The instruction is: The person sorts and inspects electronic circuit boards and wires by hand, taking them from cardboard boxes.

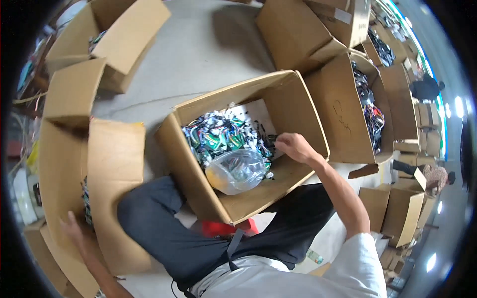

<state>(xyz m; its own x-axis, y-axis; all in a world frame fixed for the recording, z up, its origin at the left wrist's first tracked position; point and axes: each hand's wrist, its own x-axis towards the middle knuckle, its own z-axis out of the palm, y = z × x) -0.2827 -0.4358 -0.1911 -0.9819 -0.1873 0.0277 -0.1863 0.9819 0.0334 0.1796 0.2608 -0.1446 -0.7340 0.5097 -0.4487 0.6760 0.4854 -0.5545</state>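
In front of me a cardboard box [226,208] holds a heap of small green circuit boards with wires [223,134] and white and black connectors. A clear plastic bag [241,174] lies on the near part of the heap, with something yellow at its left side. My right hand [294,147] reaches into this box at the heap's right edge. Its fingers are closed at some small dark pieces, and what they hold is too small to name. Over the long box [64,164] at my left is my left hand [74,231], slightly blurred, fingers apart and nothing seen in them.
Wired parts [86,201] lie deep in the left box. Another carton [124,44] stands at the far left. On the right, an open box [330,109] holds black cables [375,124]. Something red [218,228] is between my legs. Two people [435,179] are far right among more cartons.
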